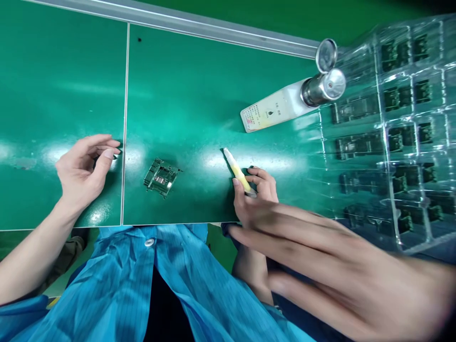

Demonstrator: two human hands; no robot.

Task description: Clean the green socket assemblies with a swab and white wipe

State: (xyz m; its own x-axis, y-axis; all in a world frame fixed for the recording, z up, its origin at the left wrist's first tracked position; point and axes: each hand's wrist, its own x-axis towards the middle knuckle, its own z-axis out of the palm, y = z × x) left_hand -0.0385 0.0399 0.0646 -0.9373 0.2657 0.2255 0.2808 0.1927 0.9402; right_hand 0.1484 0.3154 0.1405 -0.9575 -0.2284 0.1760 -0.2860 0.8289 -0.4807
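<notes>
My left hand [83, 171] rests on its side on the green mat [185, 95], fingers curled with the thumb tip against them; I see nothing in it. A small green circuit board [161, 176] lies on the mat between my hands, touched by neither. My right hand [258, 192] is closed round a pale yellow pen-like tool [235, 170], whose tip points up and to the left on the mat. A large blurred hand [320, 266] of another person reaches in from the lower right, fingers stretched to the left, just below my right hand.
A white bottle [274, 109] with a metal pump top lies at the back right. A clear plastic tray [392, 137] with several green boards in its pockets fills the right side. A metal rail [178, 21] runs along the far edge. My blue coat [142, 280] covers the near edge.
</notes>
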